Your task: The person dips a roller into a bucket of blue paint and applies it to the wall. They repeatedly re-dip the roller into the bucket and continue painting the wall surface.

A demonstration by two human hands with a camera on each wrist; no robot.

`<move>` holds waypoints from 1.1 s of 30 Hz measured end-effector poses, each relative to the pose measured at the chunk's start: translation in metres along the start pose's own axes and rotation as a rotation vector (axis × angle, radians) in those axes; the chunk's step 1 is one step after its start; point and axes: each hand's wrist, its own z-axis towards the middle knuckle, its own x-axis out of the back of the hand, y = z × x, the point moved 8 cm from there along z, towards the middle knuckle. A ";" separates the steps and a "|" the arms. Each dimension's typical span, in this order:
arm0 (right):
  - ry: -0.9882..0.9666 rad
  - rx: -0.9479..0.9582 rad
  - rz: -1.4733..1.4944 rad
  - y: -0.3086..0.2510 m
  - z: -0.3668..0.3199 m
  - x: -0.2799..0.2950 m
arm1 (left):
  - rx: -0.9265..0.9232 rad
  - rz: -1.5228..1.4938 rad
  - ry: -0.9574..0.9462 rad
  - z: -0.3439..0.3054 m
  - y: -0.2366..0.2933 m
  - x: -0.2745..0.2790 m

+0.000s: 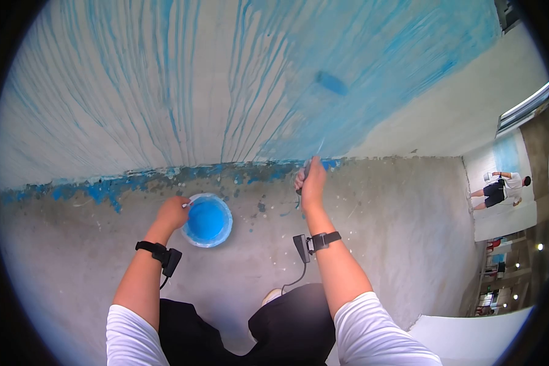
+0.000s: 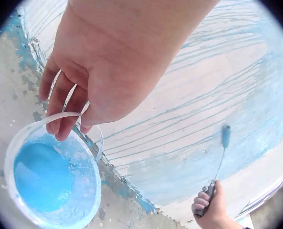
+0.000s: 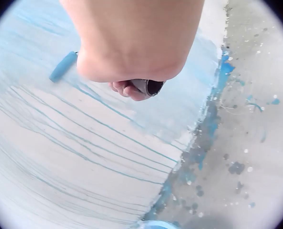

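Roller (image 1: 331, 83), upper centre, looks light, soft-sleeved; best held by grip (image 2: 211, 190), which right hand (image 1: 313, 183) wraps; left hand (image 1: 172, 212) holds bucket handle (image 2: 60, 115).

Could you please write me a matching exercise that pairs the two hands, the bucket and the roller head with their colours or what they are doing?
Column one
1. Bucket
2. Left hand
3. Roller head
4. Right hand

Column two
A. Blue, up by the painted wall
B. Gripping a dark roller handle
C. Whitish, with bright blue paint inside
D. Holding a thin white bucket handle

Right pairs: 1-C, 2-D, 3-A, 4-B.
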 end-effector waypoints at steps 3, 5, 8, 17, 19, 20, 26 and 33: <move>0.011 0.057 0.044 -0.046 -0.004 -0.015 | -0.027 -0.015 -0.031 -0.001 0.008 0.000; 0.014 0.078 0.088 -0.060 -0.006 -0.018 | -0.081 0.001 0.020 0.002 0.002 0.000; 0.040 -0.013 0.082 -0.029 -0.001 -0.010 | -0.084 0.028 0.051 0.005 -0.003 -0.003; -0.020 -0.095 -0.166 0.055 -0.006 0.020 | -0.024 0.001 -0.007 -0.002 0.004 0.001; 0.006 -0.079 -0.206 0.048 -0.010 0.022 | -0.019 0.006 0.007 0.000 0.002 -0.001; 0.007 -0.082 -0.208 0.044 -0.009 0.022 | -0.014 0.007 0.024 0.000 0.000 -0.002; 0.008 0.013 0.009 -0.035 -0.009 -0.011 | -0.033 0.023 0.011 -0.002 0.007 0.000; 0.083 0.090 0.234 -0.087 -0.004 -0.004 | -0.030 -0.005 -0.012 -0.007 0.012 0.004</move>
